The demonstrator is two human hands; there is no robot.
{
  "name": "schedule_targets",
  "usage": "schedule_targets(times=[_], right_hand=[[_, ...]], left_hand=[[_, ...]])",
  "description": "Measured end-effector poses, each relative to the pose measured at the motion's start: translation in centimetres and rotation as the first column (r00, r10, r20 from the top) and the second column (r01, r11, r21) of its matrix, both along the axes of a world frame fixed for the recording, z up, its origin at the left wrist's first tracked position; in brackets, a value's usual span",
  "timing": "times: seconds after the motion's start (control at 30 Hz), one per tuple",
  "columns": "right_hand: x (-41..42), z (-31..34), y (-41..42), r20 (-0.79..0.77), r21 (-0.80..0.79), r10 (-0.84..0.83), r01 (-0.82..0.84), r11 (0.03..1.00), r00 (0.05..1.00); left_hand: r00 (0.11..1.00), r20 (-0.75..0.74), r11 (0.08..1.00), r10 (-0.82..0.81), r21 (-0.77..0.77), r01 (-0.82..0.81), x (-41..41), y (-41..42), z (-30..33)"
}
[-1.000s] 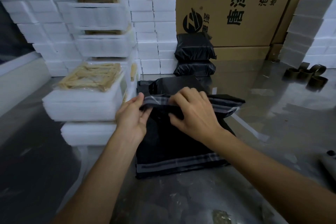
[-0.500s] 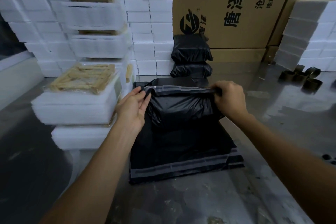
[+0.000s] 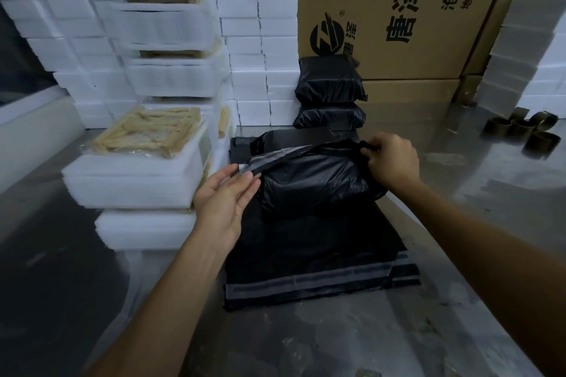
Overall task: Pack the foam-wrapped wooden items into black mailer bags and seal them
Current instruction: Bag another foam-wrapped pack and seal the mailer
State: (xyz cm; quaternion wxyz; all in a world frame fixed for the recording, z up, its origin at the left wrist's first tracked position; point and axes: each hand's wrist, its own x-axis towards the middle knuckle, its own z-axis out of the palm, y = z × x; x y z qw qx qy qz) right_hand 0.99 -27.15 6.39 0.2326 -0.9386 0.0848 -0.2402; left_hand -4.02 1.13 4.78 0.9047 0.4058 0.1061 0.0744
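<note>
Head view: nearest is a stack of flat empty bags [image 3: 318, 257]. On it sits a stuffed bag [image 3: 315, 184], flap unsealed; right hand [image 3: 390, 161] pinches its right corner, left hand [image 3: 226, 196] rests open-fingered at the flap's left end. Two sealed parcels [image 3: 329, 92] sit far back, wrapped items [image 3: 134, 171] left, so plenty remains, I'd guess.

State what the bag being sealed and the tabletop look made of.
Filled bag: thin black plastic film, glossy, judging by its crinkles and sheen. Tabletop: probably stainless steel, since it shows dull smeared reflections; a coated surface is possible.
</note>
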Motion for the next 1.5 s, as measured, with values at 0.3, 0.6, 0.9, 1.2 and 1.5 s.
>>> schedule_targets(times=[0.3,0.6,0.9,1.2,1.5], right_hand=[[-4.9,4.1,9.3,0.213,-0.165,0.568,-0.544,0.823,0.795],[-4.9,5.0,14.0,0.015,-0.176,0.651,-0.639,0.748,0.759],[-4.8,6.0,15.1,0.030,-0.145,0.653,-0.643,0.752,0.757],[-3.1,9.8,11.7,0.144,0.767,0.473,-0.400,0.501,0.869],[-2.5,8.4,3.9,-0.022,-0.295,0.281,-0.275,0.915,0.960]], left_hand=[[0.995,0.093,0.997,0.032,0.072,-0.039,-0.6,-0.9,0.5],[0.965,0.253,0.915,0.063,0.371,-0.157,-0.5,-0.5,0.9],[0.949,0.314,0.841,0.039,0.502,-0.201,-0.8,-0.3,0.6],[0.960,0.256,0.887,0.110,0.410,-0.211,-1.4,-0.1,1.5],[0.967,0.220,0.934,0.130,0.300,-0.193,-1.1,-0.4,2.5]])
